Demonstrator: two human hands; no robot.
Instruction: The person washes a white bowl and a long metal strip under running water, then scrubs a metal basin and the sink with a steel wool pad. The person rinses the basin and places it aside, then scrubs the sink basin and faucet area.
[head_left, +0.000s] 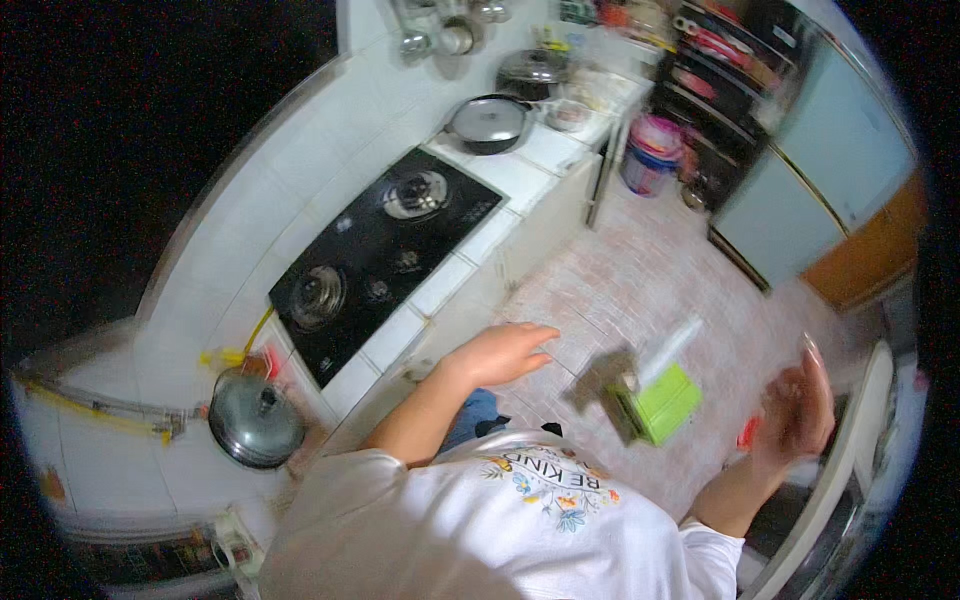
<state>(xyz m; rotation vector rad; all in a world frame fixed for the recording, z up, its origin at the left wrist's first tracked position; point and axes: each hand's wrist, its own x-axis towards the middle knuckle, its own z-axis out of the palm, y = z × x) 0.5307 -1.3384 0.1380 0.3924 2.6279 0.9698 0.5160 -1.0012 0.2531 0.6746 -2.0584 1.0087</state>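
My left hand reaches out past the edge of the tiled counter, palm down, thumb apart from the fingers, with nothing in it. On the right, my right hand is raised and blurred by motion. Its fingers look extended, and I see nothing held in them. Between the two hands is a bright green box-like thing with a whitish, translucent strip at its far side. A dark shadow falls to its left; whether it rests on the floor is unclear. Neither hand touches it.
A black glass gas hob is set in the white-tiled counter. Lidded pans stand beyond it; another lidded pan sits at left. A bucket stands on the floor near a dark rack. A white chair-like frame edges the right.
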